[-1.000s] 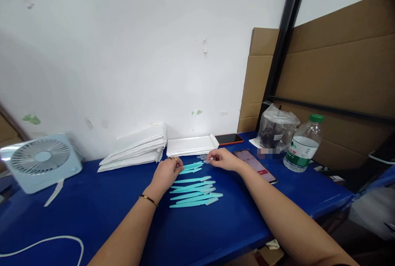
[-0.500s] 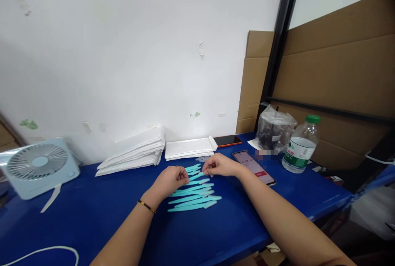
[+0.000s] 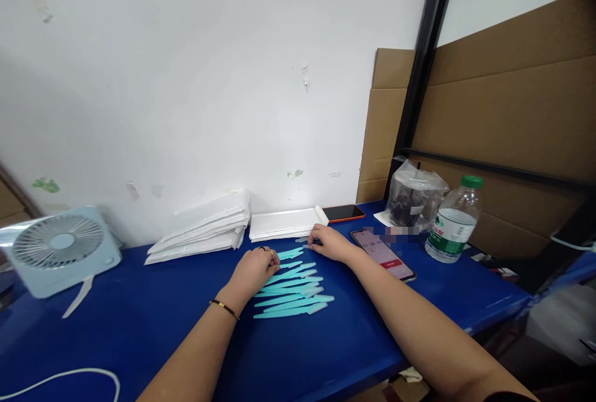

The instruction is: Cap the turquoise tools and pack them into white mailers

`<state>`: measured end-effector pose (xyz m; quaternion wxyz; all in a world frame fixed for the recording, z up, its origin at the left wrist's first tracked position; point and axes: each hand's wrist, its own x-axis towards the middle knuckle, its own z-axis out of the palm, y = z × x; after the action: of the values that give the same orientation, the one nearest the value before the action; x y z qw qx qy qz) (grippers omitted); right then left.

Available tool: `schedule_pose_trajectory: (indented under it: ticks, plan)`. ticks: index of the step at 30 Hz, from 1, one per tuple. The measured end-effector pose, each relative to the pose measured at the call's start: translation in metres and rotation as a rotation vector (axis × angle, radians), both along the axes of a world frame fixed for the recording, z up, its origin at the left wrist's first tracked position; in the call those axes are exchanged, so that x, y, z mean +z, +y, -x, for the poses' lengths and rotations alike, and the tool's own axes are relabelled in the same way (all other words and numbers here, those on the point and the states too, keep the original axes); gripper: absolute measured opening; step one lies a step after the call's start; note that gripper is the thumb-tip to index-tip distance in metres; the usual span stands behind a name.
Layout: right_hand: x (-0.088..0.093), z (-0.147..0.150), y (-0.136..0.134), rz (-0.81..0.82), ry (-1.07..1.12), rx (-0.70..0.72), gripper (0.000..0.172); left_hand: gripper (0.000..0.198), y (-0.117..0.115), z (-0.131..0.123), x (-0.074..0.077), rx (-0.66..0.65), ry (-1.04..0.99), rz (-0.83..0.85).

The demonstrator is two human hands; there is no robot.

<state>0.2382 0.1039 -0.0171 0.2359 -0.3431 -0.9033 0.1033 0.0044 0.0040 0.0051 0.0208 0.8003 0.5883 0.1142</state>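
Several turquoise eyebrow razors (image 3: 284, 312) with clear-capped ends lie in a rough column on the blue table, handles to the left. My left hand (image 3: 256, 270) is closed at the far end of the column, its fingertips pinched on the handle of an eyebrow razor (image 3: 291, 255); the fingers partly hide it. Just beyond the far razors, my right hand (image 3: 328, 242) has thumb and forefinger pinched on a small clear blade cap (image 3: 306, 246). Other small clear pieces (image 3: 302, 240) lie by its fingertips.
White envelopes (image 3: 200, 234) are stacked at the back left, with a flatter white pack (image 3: 286, 225) beside them. A dark phone (image 3: 344, 212), a lit phone (image 3: 384, 256), a bagged cup (image 3: 412, 197) and a water bottle (image 3: 454, 222) stand right. A fan (image 3: 63, 250) is left.
My right hand has moved away from the razor ends to the small clear pieces behind them. My left hand has shifted slightly back and left along the far razors.
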Motion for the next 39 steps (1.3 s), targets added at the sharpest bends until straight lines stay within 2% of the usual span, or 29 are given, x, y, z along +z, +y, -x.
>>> schedule_pose_trajectory:
  ticks: [4,10,16,22,32,39]
  plan:
    - [0.005,-0.006,-0.003,0.013,-0.042,0.043,0.009,0.024,0.000,-0.001,0.001,-0.019,0.061,-0.025]
    - [0.007,-0.012,-0.006,0.096,-0.036,0.146,0.013,0.025,0.001,0.000,-0.001,-0.029,0.050,-0.024]
    - [0.006,-0.011,-0.006,0.116,0.025,0.029,0.013,0.024,0.000,0.000,-0.002,-0.028,0.038,-0.038]
    - [0.011,-0.014,-0.011,0.128,-0.005,0.186,0.013,0.024,0.000,-0.001,0.000,-0.018,0.047,-0.032]
    - [0.012,0.000,-0.020,0.123,0.008,0.258,0.015,0.024,-0.002,-0.003,0.003,-0.017,0.047,-0.007]
    - [0.016,0.010,-0.033,0.165,-0.014,0.310,0.014,0.022,-0.007,-0.014,0.002,-0.115,0.006,0.006]
